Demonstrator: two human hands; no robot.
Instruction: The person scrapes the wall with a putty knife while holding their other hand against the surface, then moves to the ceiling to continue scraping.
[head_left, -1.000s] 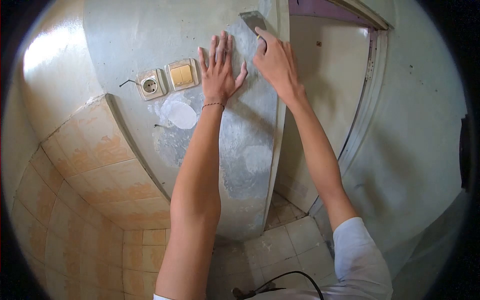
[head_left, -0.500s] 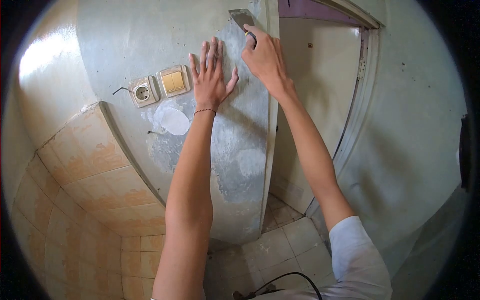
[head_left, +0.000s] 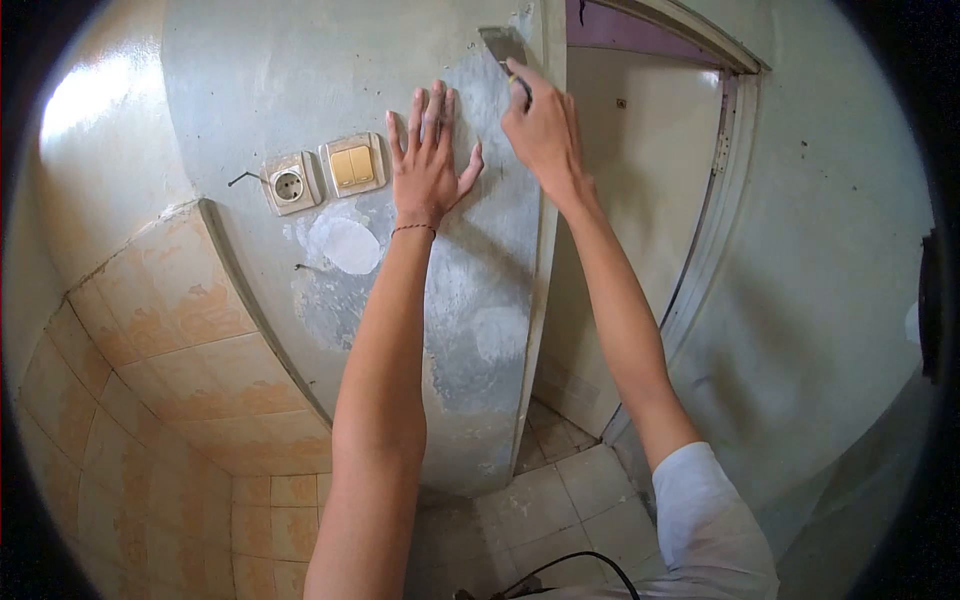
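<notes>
My right hand (head_left: pixel 543 130) grips a putty knife (head_left: pixel 503 46) by its handle, high on the wall near the door-side edge. The wide metal blade points up and left, lying against or very close to the wall. My left hand (head_left: pixel 432 165) is spread flat on the wall (head_left: pixel 480 280), lower and to the left of the knife. Around it the paint is scraped to a patchy grey, with pale filled spots below. Just left of my left hand sits a yellow double light switch (head_left: pixel 353 166).
A power socket (head_left: pixel 288 185) with a nail beside it is left of the switch. Orange-patterned tiles (head_left: pixel 190 275) project at the lower left. A pale door (head_left: pixel 640 200) stands in its frame at right. A black cable (head_left: pixel 590 556) crosses my front at the bottom.
The putty knife and my right hand appear slightly lower and further right. The view has shifted a little, and my left hand stays flat on the wall.
</notes>
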